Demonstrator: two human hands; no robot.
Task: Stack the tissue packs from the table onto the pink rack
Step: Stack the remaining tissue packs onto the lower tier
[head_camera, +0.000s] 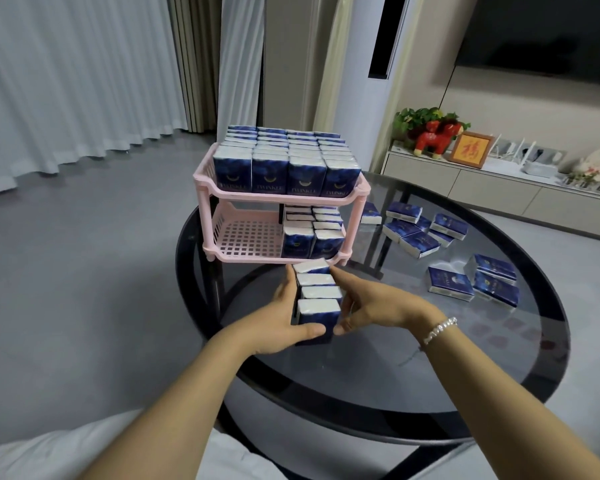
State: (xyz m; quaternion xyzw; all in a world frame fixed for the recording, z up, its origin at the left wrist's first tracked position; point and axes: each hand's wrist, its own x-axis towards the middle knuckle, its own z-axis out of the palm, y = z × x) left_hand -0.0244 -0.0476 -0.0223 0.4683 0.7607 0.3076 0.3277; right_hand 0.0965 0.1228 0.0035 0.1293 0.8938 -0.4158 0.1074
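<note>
Dark round glass table [413, 393] is occupied by a pink rack [222, 192], its upper shelf filled. A row of four tissue packs [317, 299] is clamped between left hand [286, 323] and right hand [368, 303], just before the lower shelf. Loose packs [451, 284] are scattered rightward.

**Rack, packs, hands: placement**

Two-tier rack [282, 199] centre frame, on round table [378, 393]. Top tier full of packs; lower tier's right side filled. Row of four packs [317, 299] just below, between left hand [284, 323] and right hand [371, 306]. Loose packs [447, 258] right.
</note>
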